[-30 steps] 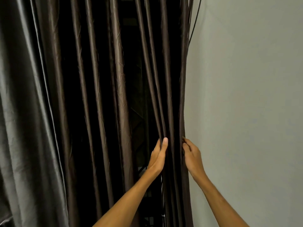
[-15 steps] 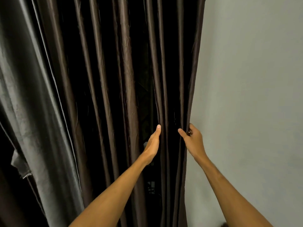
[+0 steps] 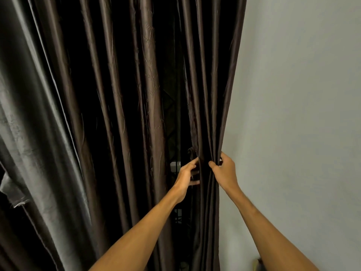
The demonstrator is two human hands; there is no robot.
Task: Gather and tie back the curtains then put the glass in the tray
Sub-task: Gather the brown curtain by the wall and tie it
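Item: brown curtain [image 3: 148, 94], hanging beside the pale wall [image 3: 302, 114], its rightmost pleats bunched together. My left grip [image 3: 187, 175] curls round the bunch from the left. My right grip [image 3: 224, 173] pinches its wall-side edge.

We see soft, even light on the wall [image 3: 302, 94]. Between the folds of the curtain [image 3: 148, 75] we lose everything to black shadow. The frame's edges bow slightly.

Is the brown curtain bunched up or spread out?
Partly bunched: left hand and right hand pinch the curtain near the wall; other folds hang spread.
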